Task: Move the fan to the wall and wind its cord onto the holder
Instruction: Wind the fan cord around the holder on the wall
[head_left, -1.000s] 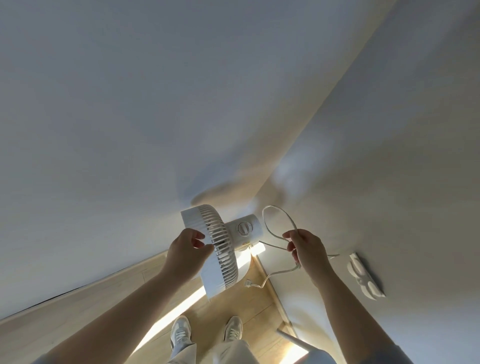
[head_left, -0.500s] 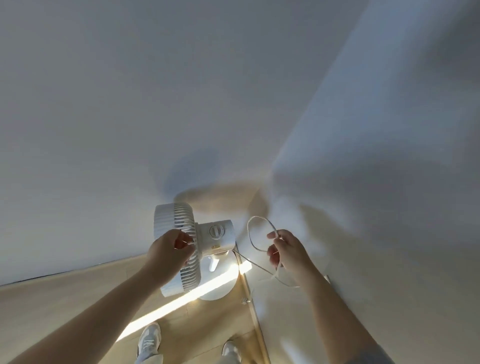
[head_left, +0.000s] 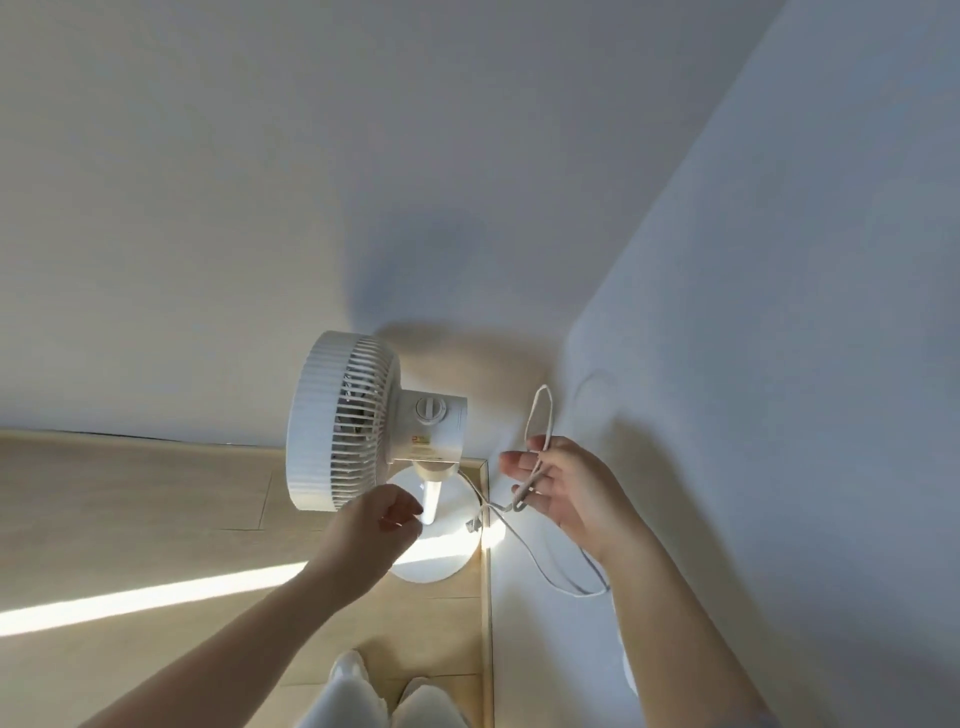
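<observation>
A white pedestal fan (head_left: 318, 422) stands on its round base (head_left: 442, 557) on the wooden floor, close in the corner of two walls. Its head faces left, with a dial on the motor housing. My left hand (head_left: 370, 535) hovers just below the grille in front of the stem, fingers loosely curled and holding nothing. My right hand (head_left: 577, 494) grips the white cord (head_left: 541, 411), folded into a loop that sticks up above my fingers. More cord sags from my hand down along the right wall. A small dark part (head_left: 471, 525) hangs at the base's rim; I cannot tell what it is.
White walls meet in a corner (head_left: 566, 332) right behind the fan, with a wooden skirting (head_left: 487, 623) along the right wall. A strip of sunlight crosses the wooden floor (head_left: 130, 519). My feet in white shoes (head_left: 353, 675) stand just below the base.
The fan has gone down from the air onto the floor in the corner. My left hand has let go of its grille. My right hand still holds the looped cord.
</observation>
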